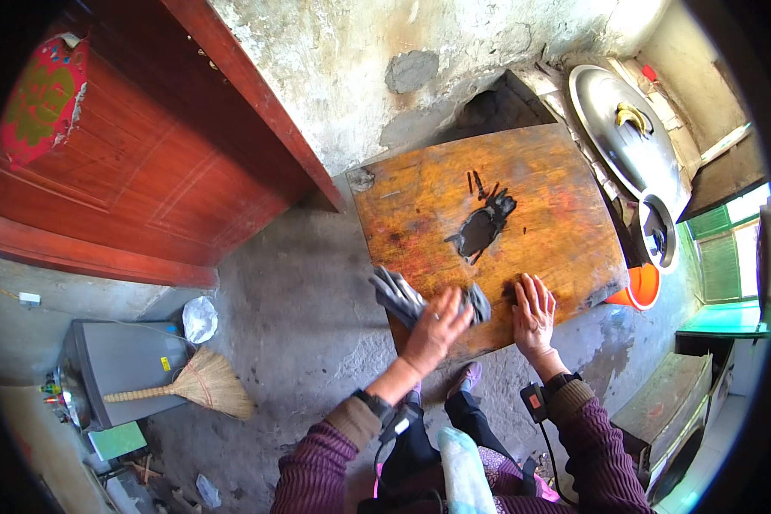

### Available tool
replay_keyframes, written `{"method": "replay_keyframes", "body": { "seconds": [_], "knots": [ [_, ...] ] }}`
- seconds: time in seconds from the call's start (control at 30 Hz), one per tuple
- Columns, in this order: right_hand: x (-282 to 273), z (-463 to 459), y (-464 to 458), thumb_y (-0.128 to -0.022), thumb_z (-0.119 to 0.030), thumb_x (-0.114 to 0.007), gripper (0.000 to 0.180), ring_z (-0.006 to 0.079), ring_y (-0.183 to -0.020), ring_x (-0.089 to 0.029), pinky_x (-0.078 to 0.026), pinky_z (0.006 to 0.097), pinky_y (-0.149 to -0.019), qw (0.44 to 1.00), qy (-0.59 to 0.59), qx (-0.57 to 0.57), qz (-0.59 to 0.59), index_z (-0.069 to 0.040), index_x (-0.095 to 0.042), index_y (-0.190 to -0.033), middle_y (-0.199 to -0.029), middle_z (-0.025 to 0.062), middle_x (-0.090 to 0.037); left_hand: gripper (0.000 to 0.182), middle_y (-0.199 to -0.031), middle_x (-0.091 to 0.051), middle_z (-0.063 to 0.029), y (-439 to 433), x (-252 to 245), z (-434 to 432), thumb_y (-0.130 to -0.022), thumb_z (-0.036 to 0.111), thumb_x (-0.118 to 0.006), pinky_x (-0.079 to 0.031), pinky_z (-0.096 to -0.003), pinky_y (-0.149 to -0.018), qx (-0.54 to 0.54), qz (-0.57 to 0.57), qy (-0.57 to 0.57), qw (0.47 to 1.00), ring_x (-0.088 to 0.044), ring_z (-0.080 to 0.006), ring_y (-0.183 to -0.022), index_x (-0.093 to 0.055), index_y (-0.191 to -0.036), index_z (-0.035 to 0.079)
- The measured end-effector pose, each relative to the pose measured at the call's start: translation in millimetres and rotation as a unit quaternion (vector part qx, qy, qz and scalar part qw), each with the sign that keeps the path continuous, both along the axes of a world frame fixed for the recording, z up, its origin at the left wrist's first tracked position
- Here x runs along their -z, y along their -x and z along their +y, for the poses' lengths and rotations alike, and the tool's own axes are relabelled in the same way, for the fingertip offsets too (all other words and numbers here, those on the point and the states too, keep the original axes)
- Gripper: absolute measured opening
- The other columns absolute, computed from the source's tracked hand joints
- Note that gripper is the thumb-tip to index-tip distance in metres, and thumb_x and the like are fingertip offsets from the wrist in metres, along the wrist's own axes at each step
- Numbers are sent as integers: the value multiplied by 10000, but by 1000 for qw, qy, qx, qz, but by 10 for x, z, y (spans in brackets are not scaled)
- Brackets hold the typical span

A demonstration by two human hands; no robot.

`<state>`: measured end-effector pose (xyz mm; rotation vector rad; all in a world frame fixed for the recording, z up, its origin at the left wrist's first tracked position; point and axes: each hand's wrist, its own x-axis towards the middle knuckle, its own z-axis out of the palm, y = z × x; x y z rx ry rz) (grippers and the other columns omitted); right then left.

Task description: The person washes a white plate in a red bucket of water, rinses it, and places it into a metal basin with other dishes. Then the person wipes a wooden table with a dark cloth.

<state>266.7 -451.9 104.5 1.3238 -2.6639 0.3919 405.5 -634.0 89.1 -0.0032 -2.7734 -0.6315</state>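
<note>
A worn wooden tabletop point(424, 199) fills the middle of the view, its orange-brown surface stained and scuffed. Near its centre is a black, ragged-edged patch point(485, 225); whether it is a hole or a charred mark I cannot tell. My left hand point(438, 324) is over the near left edge, its fingers on a crumpled grey cloth point(397, 297) that shows on both sides of the hand. Motion blurs those fingers slightly. My right hand point(533, 315) rests palm down at the near edge, fingers extended, holding nothing. A small dark smudge lies beside its fingertips.
A red wooden door point(186, 173) stands at left. Below it are a grey box point(125, 363), a straw broom point(209, 385) and a crumpled white bag point(200, 319). Past the table's right side are a large metal lid point(623, 128), a smaller pot point(656, 228) and an orange bucket point(642, 287).
</note>
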Motion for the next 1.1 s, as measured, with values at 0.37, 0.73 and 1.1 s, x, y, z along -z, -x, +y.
{"method": "replay_keyframes", "body": {
  "seconds": [0.37, 0.73, 1.1],
  "knots": [
    [25, -9, 4, -723, -125, -566, 487, 306, -1233, -345, -258, 445, -1002, 1000, 8, 12, -4, -31, -476, -1192, -1296, 131, -418, 423, -1254, -424, -137, 29, -105, -230, -772, 60, -515, -381, -360, -975, 79, -16, 83, 993, -435, -283, -1155, -510, -1185, 153],
    [-35, -18, 28, -701, -115, -582, 474, 321, -1218, -361, -278, 456, -986, 999, 23, 6, -31, -23, -502, -1159, -1285, 147, -427, 517, -1261, -443, -197, 1791, 92, -1411, -762, -64, -523, -376, -407, -991, -170, -1, 70, 983, -430, -340, -1170, -469, -1240, 126],
    [-90, -25, 37, -714, -119, -574, 434, 319, -1207, -375, -284, 444, -985, 999, 28, 7, -35, -17, -521, -1133, -1278, 146, -434, 509, -1295, -409, -165, 1203, -37, -941, -752, -65, -516, -370, -393, -999, 12, -26, 68, 997, -405, -309, -1197, -503, -1215, 146]
  ]
}}
